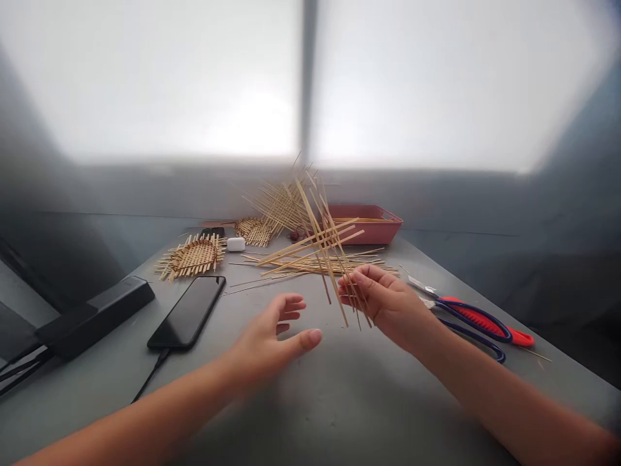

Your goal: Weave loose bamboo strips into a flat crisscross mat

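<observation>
Pinched between the thumb and fingers of my right hand (383, 298) is a small lattice of crossed bamboo strips (326, 241), held up at a tilt above the table. Its long strips run up and away, and a few shorter ones cross them near the middle. My left hand (279, 330) hovers to the left of the lattice, thumb and fingers apart, touching nothing. Behind the held lattice, a bundle of loose bamboo strips (291, 264) lies across the table. Scissors with dark blue handles (473, 317) rest beyond my right wrist.
A red-handled tool (521, 336) lies under the scissors. Woven bamboo pieces (194, 255) and a white earbud case (236, 244) sit at the back left, near a larger open weave (286, 204). A pink basket (371, 233) stands behind. A phone (189, 314) and a black power strip (104, 310) are left.
</observation>
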`<state>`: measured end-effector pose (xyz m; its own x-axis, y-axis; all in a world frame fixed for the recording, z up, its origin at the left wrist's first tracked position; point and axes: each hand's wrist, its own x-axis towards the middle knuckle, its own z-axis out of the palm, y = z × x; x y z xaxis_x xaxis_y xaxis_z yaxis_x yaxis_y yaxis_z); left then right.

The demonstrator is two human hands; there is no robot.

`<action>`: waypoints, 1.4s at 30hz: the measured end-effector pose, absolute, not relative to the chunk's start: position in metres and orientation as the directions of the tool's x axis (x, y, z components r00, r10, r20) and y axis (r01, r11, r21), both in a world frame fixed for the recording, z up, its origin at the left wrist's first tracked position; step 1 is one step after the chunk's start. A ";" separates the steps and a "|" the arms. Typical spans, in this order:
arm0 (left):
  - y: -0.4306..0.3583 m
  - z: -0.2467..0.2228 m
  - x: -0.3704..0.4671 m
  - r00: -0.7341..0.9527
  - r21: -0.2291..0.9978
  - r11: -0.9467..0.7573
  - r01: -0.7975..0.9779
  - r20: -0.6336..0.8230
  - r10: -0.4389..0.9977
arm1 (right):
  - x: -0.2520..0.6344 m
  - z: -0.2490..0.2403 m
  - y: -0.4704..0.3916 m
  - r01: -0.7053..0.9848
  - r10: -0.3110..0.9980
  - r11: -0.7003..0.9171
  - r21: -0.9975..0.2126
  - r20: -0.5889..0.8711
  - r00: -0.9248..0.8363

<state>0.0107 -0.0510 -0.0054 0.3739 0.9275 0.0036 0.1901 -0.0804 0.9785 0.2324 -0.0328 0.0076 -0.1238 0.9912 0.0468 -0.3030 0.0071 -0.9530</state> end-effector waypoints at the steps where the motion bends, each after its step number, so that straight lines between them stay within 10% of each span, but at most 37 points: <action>1: -0.046 -0.008 0.016 0.383 0.996 -0.006 0.087 -0.027 0.923 | 0.226 0.007 -0.038 -0.331 0.990 -0.014 -0.943 0.034 -0.138; 10: -0.039 0.004 0.034 0.279 0.784 0.189 -0.591 -0.020 0.960 | 0.203 -0.011 -0.060 -0.305 0.946 -0.156 -0.939 -0.053 -0.319; 33: -0.051 -0.024 0.030 0.501 0.822 0.359 -0.442 -0.106 0.859 | 0.189 -0.029 -0.054 -0.169 0.890 -0.061 -0.984 0.023 -0.455; 42: -0.051 -0.024 0.031 0.394 0.851 0.368 -0.376 -0.212 0.894 | 0.209 -0.025 -0.042 -0.438 0.896 -0.218 -0.872 -0.001 -0.444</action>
<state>0.0307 -0.0507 -0.0243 0.3940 0.8943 -0.2123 -0.3759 0.3675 0.8507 0.2087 -0.0415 -0.0247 -0.4445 0.8958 -0.0010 -0.4383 -0.2185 -0.8719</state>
